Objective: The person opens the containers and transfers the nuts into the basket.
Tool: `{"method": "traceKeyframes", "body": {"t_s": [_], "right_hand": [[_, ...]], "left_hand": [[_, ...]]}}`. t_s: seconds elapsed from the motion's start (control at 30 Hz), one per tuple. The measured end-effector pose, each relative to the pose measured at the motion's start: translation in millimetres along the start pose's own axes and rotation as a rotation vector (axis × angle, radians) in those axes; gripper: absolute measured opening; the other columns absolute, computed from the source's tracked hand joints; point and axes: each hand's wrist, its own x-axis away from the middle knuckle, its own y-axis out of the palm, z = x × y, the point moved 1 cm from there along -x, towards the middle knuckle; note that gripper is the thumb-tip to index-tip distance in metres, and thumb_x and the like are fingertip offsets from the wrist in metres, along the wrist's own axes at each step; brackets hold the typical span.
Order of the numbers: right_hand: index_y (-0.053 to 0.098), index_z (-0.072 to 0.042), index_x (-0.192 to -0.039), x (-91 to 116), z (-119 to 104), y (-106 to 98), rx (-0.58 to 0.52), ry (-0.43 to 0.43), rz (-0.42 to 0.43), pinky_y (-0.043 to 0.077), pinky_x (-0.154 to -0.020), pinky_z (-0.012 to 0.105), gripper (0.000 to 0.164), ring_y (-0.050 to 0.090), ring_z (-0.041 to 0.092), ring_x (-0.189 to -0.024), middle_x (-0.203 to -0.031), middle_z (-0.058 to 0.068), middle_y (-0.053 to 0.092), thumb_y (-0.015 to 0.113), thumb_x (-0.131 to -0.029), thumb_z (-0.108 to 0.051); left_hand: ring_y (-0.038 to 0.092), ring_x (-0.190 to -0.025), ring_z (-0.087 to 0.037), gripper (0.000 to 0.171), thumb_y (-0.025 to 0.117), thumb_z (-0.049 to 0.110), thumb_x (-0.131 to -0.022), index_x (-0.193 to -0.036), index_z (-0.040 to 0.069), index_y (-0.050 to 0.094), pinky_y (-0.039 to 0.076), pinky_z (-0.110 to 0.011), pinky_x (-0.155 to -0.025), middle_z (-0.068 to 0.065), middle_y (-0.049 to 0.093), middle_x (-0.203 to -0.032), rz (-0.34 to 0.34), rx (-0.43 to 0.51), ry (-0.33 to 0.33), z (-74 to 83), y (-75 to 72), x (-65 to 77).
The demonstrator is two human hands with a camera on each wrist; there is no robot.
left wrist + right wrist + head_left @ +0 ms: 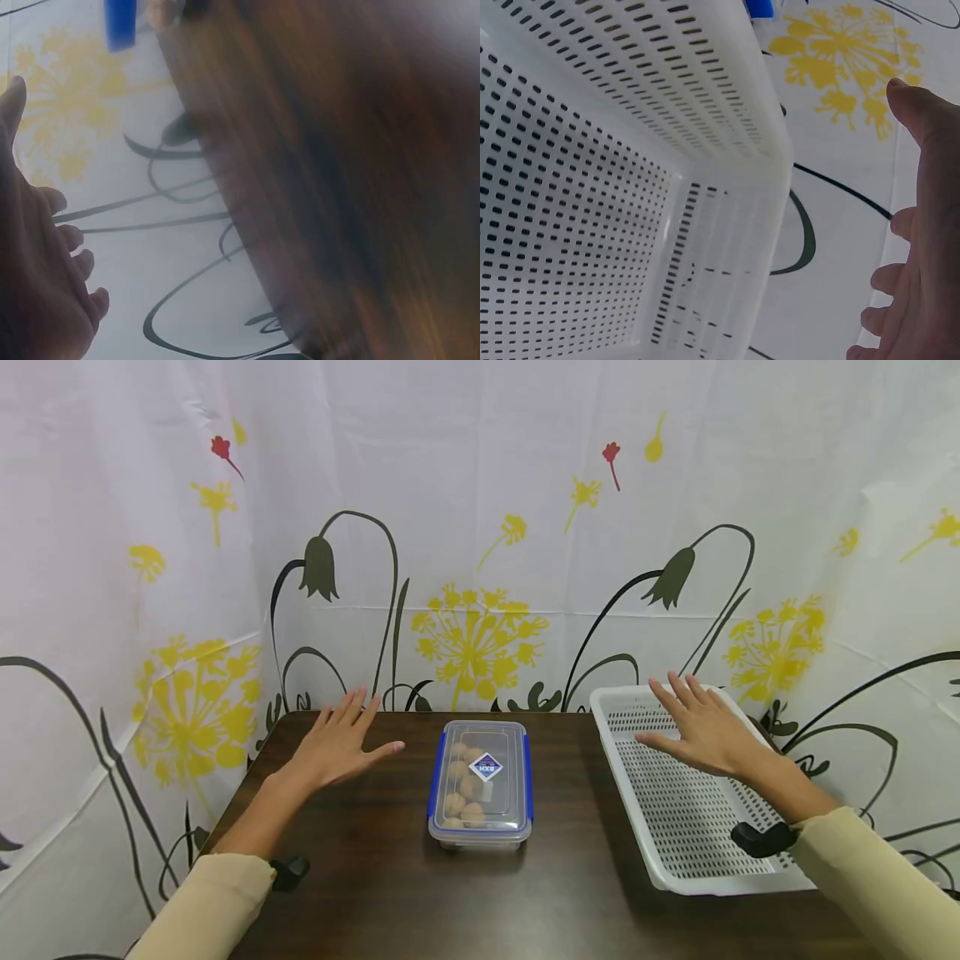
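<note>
A clear plastic food container (pixel 480 785) with blue side clips stands mid-table, its lid on. Through the lid show several round brown things, perhaps walnuts or eggs. To its left my left hand (pixel 337 747) hovers above the table with fingers spread, holding nothing; the left wrist view shows that hand (pixel 45 262) at its left edge. Over the white perforated plastic basket (pixel 637 802) on the right, my right hand (pixel 705 731) is raised with straight, spread fingers. In the right wrist view this hand (pixel 930 225) is apart from the basket (pixel 780 150), inside which I see nothing.
The dark wooden table (pixel 570 893) ends at the back against a white curtain (pixel 480 485) printed with yellow, red and grey-green flowers. Curtain cloth also runs along the left and right sides. A dark strap (pixel 761 841) sits on the right wrist.
</note>
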Motion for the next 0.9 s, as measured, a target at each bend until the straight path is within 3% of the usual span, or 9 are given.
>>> {"method": "traceKeyframes", "body": {"t_s": [0.47, 0.9], "right_hand": [[0.024, -0.009, -0.169, 0, -40, 4, 0.021, -0.078, 0.048, 0.016, -0.126, 0.070, 0.095, 0.016, 0.053, -0.158, -0.173, 0.027, 0.019, 0.058, -0.100, -0.065], [0.025, -0.009, -0.169, -2, -98, 14, 0.046, -0.180, 0.083, 0.020, -0.127, 0.065, 0.100, 0.019, 0.047, -0.160, -0.174, 0.023, 0.020, 0.060, -0.097, -0.068]], "left_hand": [[0.015, -0.159, -0.049, 0.099, 0.050, 0.068, -0.103, -0.168, -0.001, 0.019, 0.011, -0.064, -0.129, -0.028, 0.008, -0.175, 0.043, 0.086, 0.040, 10.5, 18.3, 9.1], [0.023, -0.156, -0.053, 0.092, 0.055, 0.061, -0.105, -0.168, 0.001, 0.023, 0.027, -0.072, -0.121, -0.026, 0.012, -0.175, 0.076, 0.274, 0.021, 25.4, 41.3, 20.4]]}}
